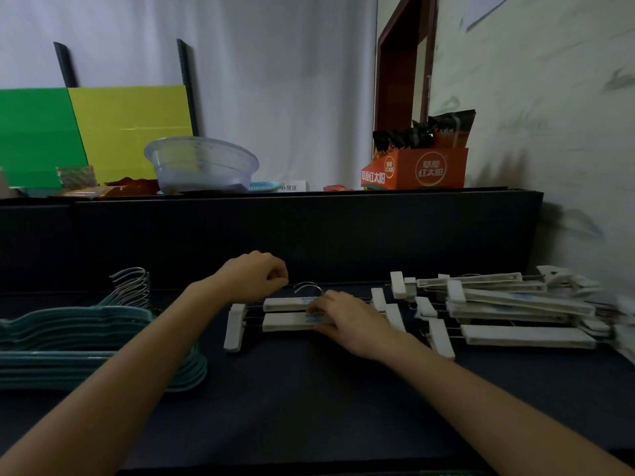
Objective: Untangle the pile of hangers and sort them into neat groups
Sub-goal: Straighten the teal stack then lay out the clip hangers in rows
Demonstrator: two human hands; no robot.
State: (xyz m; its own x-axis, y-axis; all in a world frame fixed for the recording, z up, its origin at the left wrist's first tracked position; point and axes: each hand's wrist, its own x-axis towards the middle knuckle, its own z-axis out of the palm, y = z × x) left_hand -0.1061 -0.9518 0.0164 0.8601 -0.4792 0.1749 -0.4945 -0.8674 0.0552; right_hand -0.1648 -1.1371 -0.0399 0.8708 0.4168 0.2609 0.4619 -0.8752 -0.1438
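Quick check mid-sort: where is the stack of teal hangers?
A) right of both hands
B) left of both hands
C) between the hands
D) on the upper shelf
B: the teal hangers lie stacked left of the left hand, while the right hand grips the white clip hangers.

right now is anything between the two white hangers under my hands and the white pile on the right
Yes: several white clips lie just right of your right hand, between the two white hangers it holds and the white pile. Sliding would likely snag them; lifting over looks clear.
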